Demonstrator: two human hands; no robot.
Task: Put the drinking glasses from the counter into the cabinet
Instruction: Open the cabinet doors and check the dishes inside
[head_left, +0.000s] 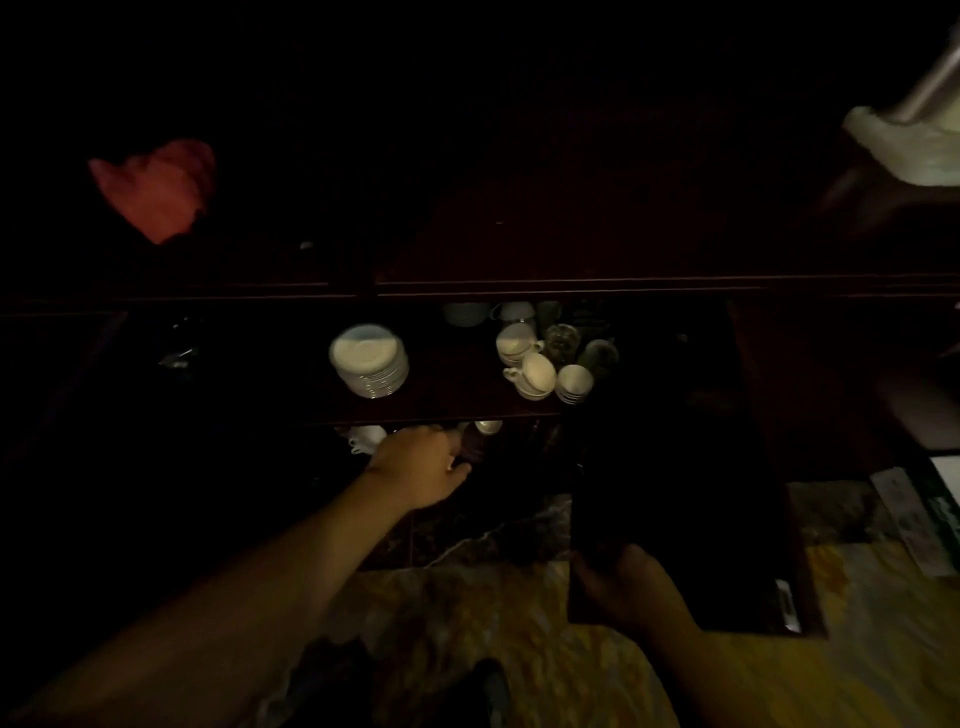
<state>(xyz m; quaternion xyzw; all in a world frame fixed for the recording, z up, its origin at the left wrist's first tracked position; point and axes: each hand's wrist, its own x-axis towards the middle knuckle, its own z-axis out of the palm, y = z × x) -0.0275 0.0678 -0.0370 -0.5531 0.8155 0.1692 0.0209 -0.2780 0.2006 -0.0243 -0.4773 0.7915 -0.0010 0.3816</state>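
Observation:
The scene is very dark. A low cabinet stands open in front of me, its shelf (447, 405) lit faintly. My left hand (421, 467) reaches into the lower shelf, fingers and thumb curled around a dim drinking glass (471, 446). My right hand (628, 587) grips the bottom edge of the open dark cabinet door (675, 467). Other glasses (561, 338) stand at the back right of the upper shelf, beside white cups (524, 364).
A stack of white saucers (369, 361) and stacked bowls (574, 384) sit on the upper shelf. A white cup (366, 439) is left of my left hand. A red cloth (156, 187) lies on the counter. Marble floor (493, 535) and a patterned rug (519, 623) lie below.

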